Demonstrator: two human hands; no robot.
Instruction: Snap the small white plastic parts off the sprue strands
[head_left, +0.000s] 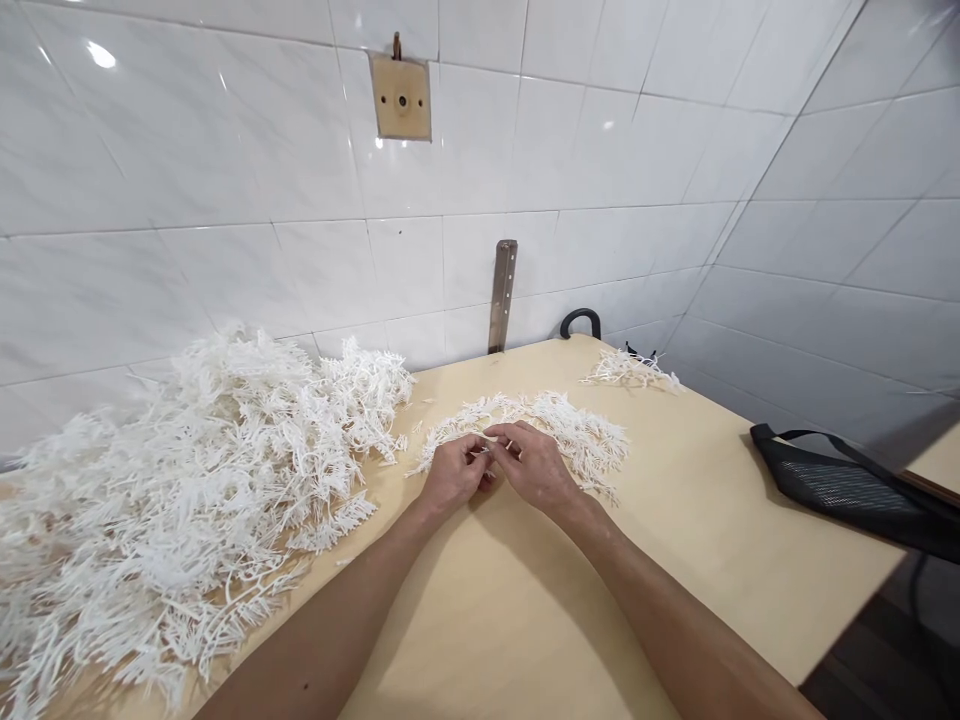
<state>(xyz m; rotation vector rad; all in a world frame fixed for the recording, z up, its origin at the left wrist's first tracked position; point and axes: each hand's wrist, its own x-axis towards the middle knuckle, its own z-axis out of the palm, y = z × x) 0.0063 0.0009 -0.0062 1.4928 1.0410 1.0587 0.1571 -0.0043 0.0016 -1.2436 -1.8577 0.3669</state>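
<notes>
Both hands meet over the middle of the tan table, in front of a smaller spread of white branching sprigs (pixel 585 435). My left hand (pixel 456 472) has its fingers curled, with thumb and fingertips pinched close to the other hand. My right hand (pixel 534 465) is bent inward, its thumb and fingers pressed together at the same spot. A tiny pale bit shows between the fingertips, too small to make out. A large heap of the same white sprigs (pixel 217 490) covers the left side.
A few white sprigs (pixel 634 370) lie at the table's (pixel 720 540) back right. A black mesh bag (pixel 840 480) sits at the right edge. Behind stand a metal bracket (pixel 502 298), a black curved handle (pixel 581 318) and a tiled wall with a socket plate (pixel 403 98).
</notes>
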